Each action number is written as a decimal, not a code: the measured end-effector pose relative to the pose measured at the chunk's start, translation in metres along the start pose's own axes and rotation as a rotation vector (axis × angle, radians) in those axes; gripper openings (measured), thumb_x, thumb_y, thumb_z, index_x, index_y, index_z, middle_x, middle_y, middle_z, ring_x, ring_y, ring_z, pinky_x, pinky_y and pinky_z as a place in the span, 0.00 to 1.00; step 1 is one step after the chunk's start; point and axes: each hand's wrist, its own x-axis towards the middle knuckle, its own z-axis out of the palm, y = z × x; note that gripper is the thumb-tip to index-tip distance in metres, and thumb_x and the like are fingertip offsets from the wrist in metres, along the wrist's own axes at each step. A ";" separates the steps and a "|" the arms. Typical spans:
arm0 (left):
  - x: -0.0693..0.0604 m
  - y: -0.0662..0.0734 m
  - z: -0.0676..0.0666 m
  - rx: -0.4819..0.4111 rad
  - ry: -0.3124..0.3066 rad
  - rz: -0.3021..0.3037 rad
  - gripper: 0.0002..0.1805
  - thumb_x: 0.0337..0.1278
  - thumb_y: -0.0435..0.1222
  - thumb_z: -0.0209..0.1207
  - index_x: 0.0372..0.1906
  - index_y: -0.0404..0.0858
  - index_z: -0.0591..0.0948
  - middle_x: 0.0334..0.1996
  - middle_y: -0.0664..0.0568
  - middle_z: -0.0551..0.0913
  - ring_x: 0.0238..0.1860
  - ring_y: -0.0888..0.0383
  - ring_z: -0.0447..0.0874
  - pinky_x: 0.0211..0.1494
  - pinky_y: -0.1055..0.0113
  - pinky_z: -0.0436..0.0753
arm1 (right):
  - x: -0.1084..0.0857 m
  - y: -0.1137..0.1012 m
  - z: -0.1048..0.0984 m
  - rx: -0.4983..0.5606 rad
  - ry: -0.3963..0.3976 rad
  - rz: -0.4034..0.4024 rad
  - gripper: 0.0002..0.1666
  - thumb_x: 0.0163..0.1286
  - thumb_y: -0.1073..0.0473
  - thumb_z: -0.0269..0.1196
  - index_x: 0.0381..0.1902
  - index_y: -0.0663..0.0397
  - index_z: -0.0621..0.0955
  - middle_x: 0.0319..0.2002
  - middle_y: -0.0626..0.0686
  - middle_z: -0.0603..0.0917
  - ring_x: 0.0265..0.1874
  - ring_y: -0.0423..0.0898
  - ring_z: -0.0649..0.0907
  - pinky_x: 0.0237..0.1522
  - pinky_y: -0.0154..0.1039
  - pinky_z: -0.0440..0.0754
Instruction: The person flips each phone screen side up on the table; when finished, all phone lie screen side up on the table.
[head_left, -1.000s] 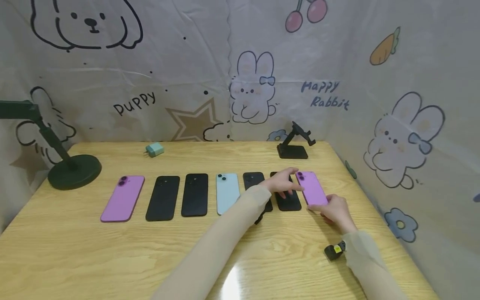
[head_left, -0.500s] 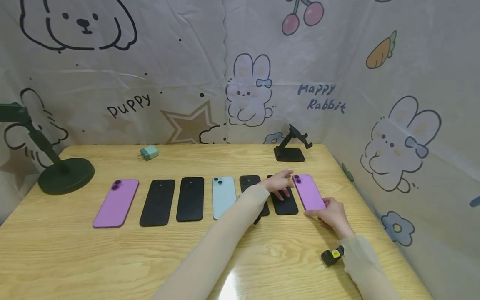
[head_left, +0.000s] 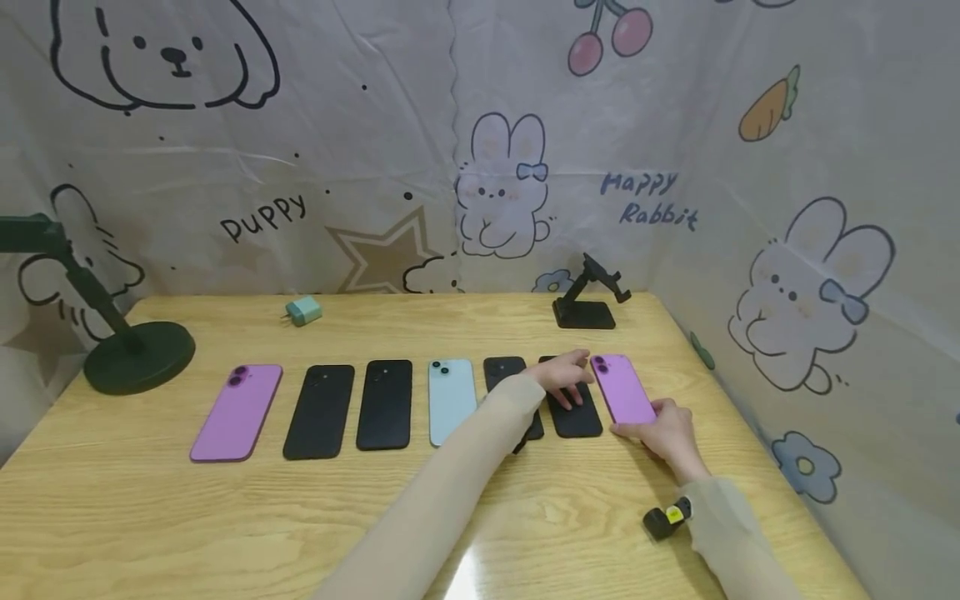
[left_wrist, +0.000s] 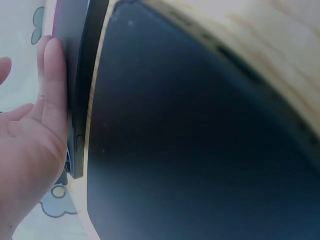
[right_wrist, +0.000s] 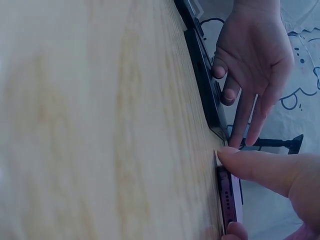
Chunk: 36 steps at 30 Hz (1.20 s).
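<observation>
A row of several phones lies backs up on the wooden table. At its right end is a pink phone [head_left: 622,390]; my right hand [head_left: 666,433] holds its near end, thumb and fingers at the edges. In the right wrist view, the thumb [right_wrist: 265,167] is at a corner of that phone's port end [right_wrist: 228,197]. My left hand [head_left: 564,375] is over a black phone [head_left: 574,417] to the left, with fingers extended towards the pink phone's left edge. The left forearm partly hides another black phone [head_left: 504,369] and a light blue phone [head_left: 450,404].
Further left lie two black phones [head_left: 384,406] [head_left: 319,412] and another pink phone [head_left: 237,414]. Behind the row stand a black phone stand [head_left: 585,304], a mint charger plug [head_left: 303,311] and a dark green lamp base [head_left: 140,357]. A patterned cloth [head_left: 795,300] borders the table's right side.
The left fingers have drawn slightly left, off the right-end pink phone's upper edge. The right hand keeps its hold on that phone. The head view has shifted a little.
</observation>
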 end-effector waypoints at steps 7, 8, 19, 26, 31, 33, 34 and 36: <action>0.003 -0.003 -0.001 0.042 -0.024 -0.012 0.36 0.70 0.35 0.47 0.77 0.40 0.45 0.76 0.48 0.52 0.32 0.56 0.80 0.31 0.67 0.81 | 0.000 -0.001 0.001 -0.028 0.015 -0.022 0.53 0.49 0.46 0.74 0.57 0.82 0.66 0.51 0.75 0.67 0.46 0.63 0.69 0.46 0.52 0.72; 0.004 -0.004 -0.001 0.048 -0.026 -0.013 0.36 0.70 0.35 0.47 0.77 0.40 0.45 0.76 0.49 0.51 0.32 0.56 0.80 0.31 0.67 0.81 | 0.000 -0.001 0.001 -0.030 0.018 -0.024 0.52 0.49 0.46 0.74 0.57 0.82 0.66 0.50 0.75 0.68 0.45 0.62 0.70 0.44 0.50 0.73; 0.003 0.000 -0.001 0.022 -0.033 -0.031 0.38 0.68 0.35 0.49 0.77 0.40 0.45 0.75 0.47 0.54 0.29 0.57 0.78 0.25 0.69 0.78 | 0.001 0.001 0.003 0.013 0.021 -0.026 0.47 0.46 0.48 0.74 0.53 0.79 0.72 0.42 0.70 0.77 0.20 0.46 0.77 0.19 0.35 0.75; 0.010 -0.003 -0.001 -0.001 -0.032 -0.034 0.37 0.69 0.33 0.46 0.77 0.40 0.44 0.76 0.49 0.53 0.27 0.58 0.77 0.24 0.69 0.78 | -0.001 0.002 0.003 0.047 0.017 -0.003 0.47 0.47 0.47 0.74 0.54 0.79 0.72 0.46 0.73 0.77 0.21 0.45 0.78 0.20 0.35 0.78; 0.012 -0.003 -0.001 -0.007 -0.039 -0.010 0.36 0.69 0.30 0.43 0.77 0.39 0.44 0.76 0.49 0.53 0.27 0.58 0.77 0.23 0.70 0.77 | -0.003 0.002 0.000 0.112 0.005 0.022 0.47 0.48 0.47 0.74 0.54 0.78 0.71 0.47 0.71 0.76 0.23 0.43 0.78 0.22 0.34 0.80; 0.010 -0.002 -0.001 -0.007 -0.043 0.004 0.35 0.69 0.29 0.41 0.77 0.38 0.43 0.75 0.49 0.54 0.28 0.57 0.77 0.24 0.70 0.77 | -0.003 0.002 0.000 0.141 -0.006 0.036 0.47 0.48 0.47 0.74 0.55 0.77 0.71 0.44 0.68 0.77 0.22 0.42 0.78 0.22 0.34 0.81; 0.009 -0.001 -0.001 -0.003 -0.043 0.009 0.35 0.70 0.29 0.41 0.77 0.38 0.43 0.75 0.48 0.54 0.28 0.57 0.77 0.24 0.70 0.77 | -0.004 0.002 -0.001 0.158 -0.014 0.043 0.47 0.48 0.47 0.74 0.55 0.77 0.71 0.42 0.66 0.78 0.21 0.41 0.78 0.22 0.33 0.81; 0.007 0.000 -0.002 0.004 -0.042 0.016 0.34 0.70 0.29 0.41 0.76 0.38 0.44 0.75 0.48 0.55 0.30 0.55 0.78 0.24 0.70 0.77 | -0.004 0.001 -0.002 0.199 -0.034 0.063 0.46 0.49 0.47 0.74 0.56 0.75 0.72 0.37 0.60 0.80 0.20 0.39 0.78 0.23 0.32 0.80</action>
